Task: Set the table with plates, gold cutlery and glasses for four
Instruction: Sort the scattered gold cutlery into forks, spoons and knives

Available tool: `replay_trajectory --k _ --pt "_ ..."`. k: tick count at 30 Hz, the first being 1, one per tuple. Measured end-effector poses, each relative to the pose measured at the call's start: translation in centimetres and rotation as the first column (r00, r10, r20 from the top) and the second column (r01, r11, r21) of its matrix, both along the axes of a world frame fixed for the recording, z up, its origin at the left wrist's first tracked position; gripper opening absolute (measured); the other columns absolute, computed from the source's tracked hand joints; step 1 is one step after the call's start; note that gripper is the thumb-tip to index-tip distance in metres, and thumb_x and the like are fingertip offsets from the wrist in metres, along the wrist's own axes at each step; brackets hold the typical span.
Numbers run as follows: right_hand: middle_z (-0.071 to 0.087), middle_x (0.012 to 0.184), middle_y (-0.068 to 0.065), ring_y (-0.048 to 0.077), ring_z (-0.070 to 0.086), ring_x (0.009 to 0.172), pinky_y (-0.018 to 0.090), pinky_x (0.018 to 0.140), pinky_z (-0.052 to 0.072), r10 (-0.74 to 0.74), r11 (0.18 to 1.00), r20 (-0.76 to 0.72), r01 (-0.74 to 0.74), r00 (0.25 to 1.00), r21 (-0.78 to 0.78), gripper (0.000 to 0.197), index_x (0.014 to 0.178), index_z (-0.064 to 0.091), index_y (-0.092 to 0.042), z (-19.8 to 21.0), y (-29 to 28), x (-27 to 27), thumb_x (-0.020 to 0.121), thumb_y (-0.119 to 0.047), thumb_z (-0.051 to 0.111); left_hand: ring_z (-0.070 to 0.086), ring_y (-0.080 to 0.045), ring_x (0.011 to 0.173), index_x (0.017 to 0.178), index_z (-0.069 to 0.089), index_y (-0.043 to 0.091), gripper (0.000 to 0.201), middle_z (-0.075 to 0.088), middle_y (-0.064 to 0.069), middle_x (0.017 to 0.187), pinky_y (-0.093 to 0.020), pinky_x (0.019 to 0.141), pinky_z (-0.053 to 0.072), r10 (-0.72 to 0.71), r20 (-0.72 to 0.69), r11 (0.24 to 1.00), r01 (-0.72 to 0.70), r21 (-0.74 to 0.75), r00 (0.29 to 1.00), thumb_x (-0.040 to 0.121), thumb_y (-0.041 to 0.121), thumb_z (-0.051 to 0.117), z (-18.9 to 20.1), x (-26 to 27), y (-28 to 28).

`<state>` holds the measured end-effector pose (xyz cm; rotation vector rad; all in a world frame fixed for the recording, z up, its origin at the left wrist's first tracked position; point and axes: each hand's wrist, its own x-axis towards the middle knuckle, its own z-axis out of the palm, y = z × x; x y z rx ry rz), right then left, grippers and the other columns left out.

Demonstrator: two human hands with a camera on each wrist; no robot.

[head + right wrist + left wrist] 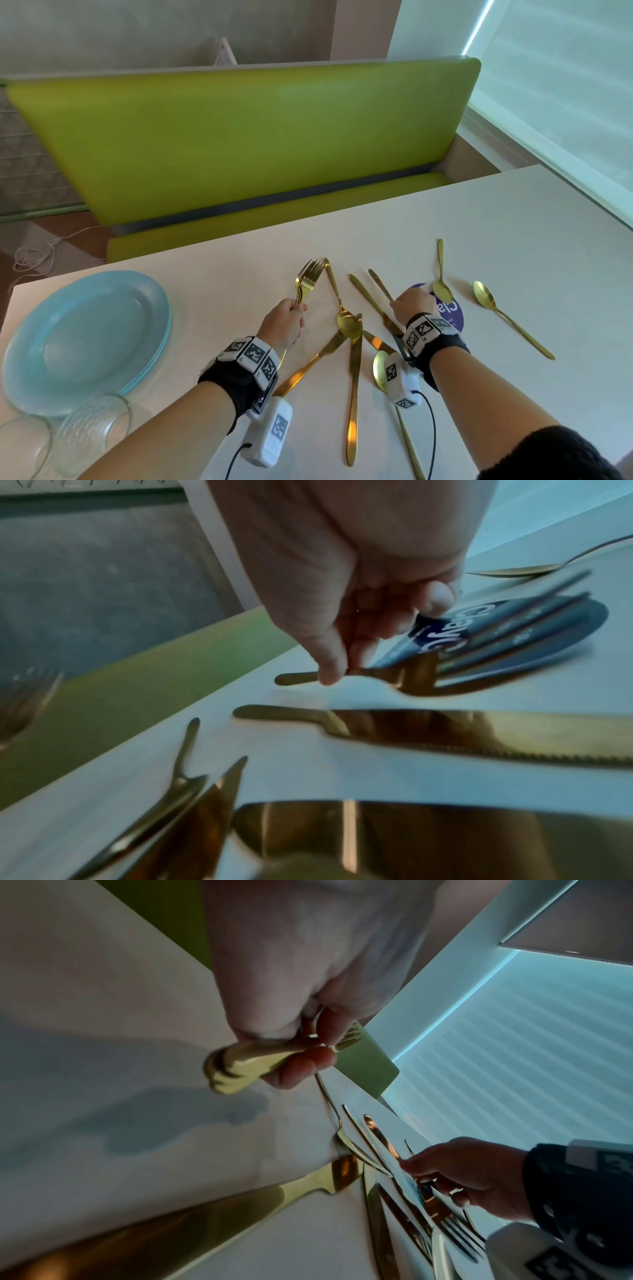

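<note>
Gripping a bunch of gold forks (307, 280) in the curled left hand (282, 323); pinching another gold fork's handle (296, 678) with right hand (410, 306) fingertips over the table (513, 219).

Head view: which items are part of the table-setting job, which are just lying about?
Job:
- gold forks, bunched in left hand
- fork handle, pinched by right hand
- gold knives and spoons loose on table
- blue plates, stacked
- glasses

Lying about:
- purple round sticker
- green bench
- white cord on floor
</note>
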<state>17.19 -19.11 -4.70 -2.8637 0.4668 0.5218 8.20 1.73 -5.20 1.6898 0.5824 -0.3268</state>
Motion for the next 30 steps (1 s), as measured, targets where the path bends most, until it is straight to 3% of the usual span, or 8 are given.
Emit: replay_trajectory --k 2,5,10,13,16,19,24,30 --pt "0.068 0.103 0.011 0.027 0.061 0.098 0.031 0.078 0.05 0.092 0.995 0.072 -0.089 0.993 -0.036 0.026 0.104 0.067 -0.01 1.0 0.4 0.1 0.092 -0.027 0.052 0.043 -0.014 0.054 0.105 0.054 0.01 0.022 0.049 0.0 0.069 -0.024 0.052 0.035 0.007 -0.008 0.999 -0.007 0.043 1.0 0.099 0.017 0.034 -0.1 0.1 0.3" --pt "0.065 0.107 0.003 0.021 0.051 0.105 0.031 0.089 0.041 0.364 0.931 0.207 -0.354 0.908 -0.087 0.02 0.102 0.069 -0.018 3.2 1.5 -0.4 0.093 -0.027 0.053 0.048 -0.017 0.062 0.109 0.053 0.012 0.023 0.052 0.0 0.074 -0.027 0.059 0.039 0.044 -0.028 0.994 -0.041 0.099 0.999 0.096 0.014 0.035 0.1 0.1 0.9" --pt "0.058 0.113 -0.001 0.02 0.045 0.107 0.031 0.091 0.035 0.812 0.584 0.144 -0.789 0.566 -0.193 0.018 0.102 0.068 -0.025 6.0 4.7 -2.3 0.091 -0.03 0.055 0.061 -0.033 0.09 0.104 0.052 0.018 0.025 0.062 -0.014 0.103 -0.038 0.087 0.049 0.049 -0.027 0.984 -0.044 0.171 0.998 0.09 0.009 0.034 1.2 0.0 1.2" --pt "0.057 0.112 0.001 0.022 0.044 0.107 0.033 0.088 0.035 0.923 0.384 0.07 -0.891 0.379 -0.241 0.019 0.102 0.069 -0.025 6.7 6.8 -3.8 0.093 -0.026 0.052 0.059 -0.021 0.07 0.103 0.053 0.013 0.026 0.059 -0.008 0.085 -0.031 0.073 0.05 0.013 -0.019 0.991 -0.01 0.133 1.0 0.089 0.004 0.034 1.6 -0.3 0.7" --pt "0.057 0.112 0.001 0.023 0.044 0.11 0.034 0.086 0.036 0.966 0.252 0.018 -0.925 0.258 -0.284 0.021 0.101 0.069 -0.025 6.9 8.2 -5.0 0.093 -0.025 0.05 0.052 -0.016 0.061 0.087 0.054 0.013 0.021 0.056 -0.003 0.07 -0.024 0.06 0.046 -0.103 -0.032 0.992 0.105 0.07 0.994 0.083 0.003 0.036 2.4 -0.8 -0.2" --pt "0.058 0.11 0.0 0.022 0.046 0.11 0.032 0.086 0.036 0.976 0.205 -0.009 -0.93 0.218 -0.305 0.023 0.101 0.071 -0.025 6.8 8.8 -5.5 0.093 -0.026 0.05 0.055 -0.019 0.063 0.074 0.056 0.012 0.016 0.059 -0.004 0.064 -0.032 0.065 0.047 -0.263 -0.05 0.963 0.266 0.052 0.963 0.072 0.011 0.04 2.8 -1.2 -0.9" --pt "0.056 0.107 0.001 0.022 0.045 0.105 0.032 0.082 0.036 0.976 0.194 -0.035 -0.933 0.214 -0.303 0.026 0.103 0.07 -0.025 7.0 8.4 -6.0 0.095 -0.025 0.045 0.051 -0.012 0.055 0.083 0.052 0.005 0.022 0.056 -0.004 0.068 -0.019 0.051 0.04 -0.301 -0.069 0.951 0.294 -0.095 0.951 0.083 -0.008 0.034 3.5 -1.7 -2.0" --pt "0.058 0.104 0.003 0.024 0.048 0.102 0.034 0.085 0.04 0.963 0.268 0.063 -0.928 0.261 -0.259 0.022 0.1 0.07 -0.026 6.1 7.5 -5.9 0.093 -0.024 0.05 0.049 -0.01 0.058 0.075 0.05 0.01 0.025 0.052 -0.003 0.071 -0.012 0.047 0.043 -0.347 -0.062 0.936 0.342 -0.08 0.936 0.091 -0.003 0.037 3.2 -2.0 -2.5"
